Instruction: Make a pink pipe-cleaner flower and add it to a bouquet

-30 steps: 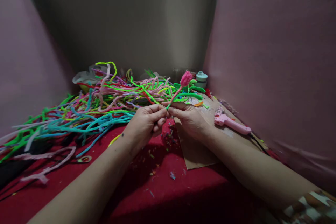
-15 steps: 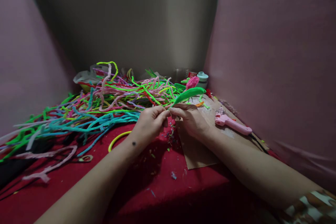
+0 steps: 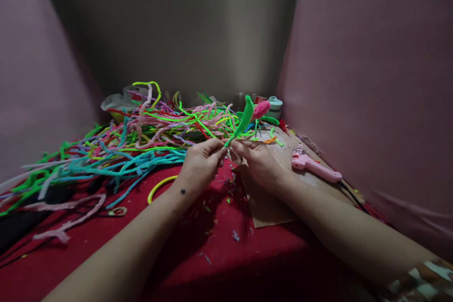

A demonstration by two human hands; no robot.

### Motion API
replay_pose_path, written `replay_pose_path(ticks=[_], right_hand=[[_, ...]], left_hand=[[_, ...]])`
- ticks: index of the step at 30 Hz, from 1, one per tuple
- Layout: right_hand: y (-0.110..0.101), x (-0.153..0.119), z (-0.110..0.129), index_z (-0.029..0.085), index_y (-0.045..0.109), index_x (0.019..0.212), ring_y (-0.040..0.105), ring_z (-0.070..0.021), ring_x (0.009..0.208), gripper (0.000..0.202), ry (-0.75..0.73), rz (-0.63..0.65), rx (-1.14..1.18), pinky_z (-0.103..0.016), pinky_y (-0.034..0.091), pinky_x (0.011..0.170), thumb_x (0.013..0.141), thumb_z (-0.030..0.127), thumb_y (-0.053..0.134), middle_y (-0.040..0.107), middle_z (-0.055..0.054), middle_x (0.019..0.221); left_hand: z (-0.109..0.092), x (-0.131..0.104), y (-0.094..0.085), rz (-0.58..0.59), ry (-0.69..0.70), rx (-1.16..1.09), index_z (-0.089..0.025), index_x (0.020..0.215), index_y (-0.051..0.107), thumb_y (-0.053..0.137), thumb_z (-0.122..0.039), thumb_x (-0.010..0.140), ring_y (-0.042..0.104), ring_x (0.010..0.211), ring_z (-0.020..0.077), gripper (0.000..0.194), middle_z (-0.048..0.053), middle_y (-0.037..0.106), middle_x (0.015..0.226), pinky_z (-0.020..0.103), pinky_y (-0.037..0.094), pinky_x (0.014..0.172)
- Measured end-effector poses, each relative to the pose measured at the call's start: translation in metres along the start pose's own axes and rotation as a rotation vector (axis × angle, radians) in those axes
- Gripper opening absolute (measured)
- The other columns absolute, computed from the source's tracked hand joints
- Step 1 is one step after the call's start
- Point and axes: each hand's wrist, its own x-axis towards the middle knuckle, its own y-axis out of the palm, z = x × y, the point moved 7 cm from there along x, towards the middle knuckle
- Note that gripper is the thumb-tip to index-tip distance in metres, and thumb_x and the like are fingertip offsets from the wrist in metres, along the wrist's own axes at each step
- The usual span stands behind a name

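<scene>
Where the red surface (image 3: 215, 245) spreads: fuzzy stems (image 3: 159, 127) heaped at left, a brown board (image 3: 265, 203) at right.
Left hand (image 3: 201, 159): pinching the flower (image 3: 243, 124) near its base.
Right hand (image 3: 261, 161): fingertips beside the left's, pinching there too.
Pink tool (image 3: 318, 168): resting on the board.
Green leaf (image 3: 247, 114): rising above the fingertips.
Pink bud (image 3: 261, 110): just right of the leaf.
</scene>
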Motion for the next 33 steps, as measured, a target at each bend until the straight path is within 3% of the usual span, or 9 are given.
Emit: replay_pose_path(ticks=[4,9,13,18,23,25,28,33], right_hand=[[0.002,0.0,0.0,0.018,0.061,0.065,0.048,-0.012,0.067,0.017,-0.007,0.069,0.046,-0.028,0.037,0.07,0.079,0.026,0.057,0.054,0.002,0.066],[0.0,0.003,-0.001,0.021,0.07,0.073,0.053,-0.0128,0.072,0.007,0.026,0.042,0.081,-0.029,0.041,0.077,0.074,0.023,0.063,0.061,0.002,0.068],[-0.002,0.004,-0.005,0.022,0.072,0.076,0.054,-0.0121,0.072,0.008,0.04,0.07,0.101,-0.03,0.041,0.079,0.073,0.023,0.066,0.064,0.002,0.069],[-0.004,0.005,-0.014,0.025,0.073,0.089,0.055,-0.0118,0.067,0.018,0.076,0.108,0.149,-0.031,0.041,0.079,0.072,0.025,0.068,0.067,0.001,0.07],[-0.003,0.005,-0.01,0.026,0.074,0.082,0.056,-0.0121,0.069,0.015,0.044,0.073,0.147,-0.031,0.041,0.078,0.068,0.023,0.071,0.067,0.002,0.071],[-0.004,0.005,-0.009,0.024,0.073,0.075,0.056,-0.0113,0.068,0.009,0.055,0.039,0.159,-0.029,0.041,0.077,0.067,0.021,0.07,0.066,0.002,0.069],[-0.005,0.005,-0.009,0.019,0.07,0.064,0.053,-0.0099,0.062,0.005,0.076,0.003,0.166,-0.026,0.04,0.069,0.068,0.019,0.068,0.063,0.002,0.063],[-0.005,0.003,-0.016,0.017,0.068,0.071,0.048,-0.0097,0.057,0.005,0.129,-0.064,0.218,-0.025,0.037,0.059,0.067,0.02,0.066,0.06,0.002,0.063]], left_hand=[[0.004,-0.001,0.006,0.086,-0.145,-0.291,-0.016,0.065,0.056,0.056,-0.027,0.076,0.037,0.033,0.0059,0.016,-0.007,0.044,0.047,0.019,0.029,0.034],[0.007,-0.002,0.011,0.177,-0.209,-0.471,-0.016,0.066,0.056,0.06,-0.027,0.075,0.036,0.033,0.0041,0.015,-0.007,0.044,0.047,0.017,0.029,0.033],[0.011,-0.003,0.016,0.32,-0.315,-0.617,-0.015,0.069,0.056,0.062,-0.025,0.074,0.027,0.032,0.0018,0.012,-0.007,0.041,0.046,0.014,0.024,0.031],[0.016,-0.007,0.018,0.459,-0.415,-0.737,-0.015,0.071,0.057,0.063,-0.022,0.072,0.02,0.032,0.0,0.009,-0.008,0.04,0.046,0.011,0.018,0.029],[0.016,-0.009,0.021,0.525,-0.433,-0.783,-0.014,0.074,0.058,0.063,-0.023,0.073,0.016,0.034,0.0001,0.01,-0.008,0.038,0.047,0.012,0.015,0.03],[0.013,-0.008,0.02,0.499,-0.397,-0.729,-0.015,0.074,0.057,0.06,-0.027,0.075,0.017,0.033,0.001,0.012,-0.008,0.037,0.047,0.013,0.017,0.031],[0.008,-0.003,0.016,0.364,-0.256,-0.484,-0.016,0.073,0.055,0.053,-0.034,0.08,0.03,0.035,0.0043,0.02,-0.006,0.042,0.049,0.017,0.028,0.036],[-0.007,-0.003,0.005,0.006,0.142,0.422,-0.017,0.077,0.058,0.051,-0.031,0.082,0.051,0.054,0.0131,0.017,0.001,0.056,0.062,0.024,0.035,0.053]])
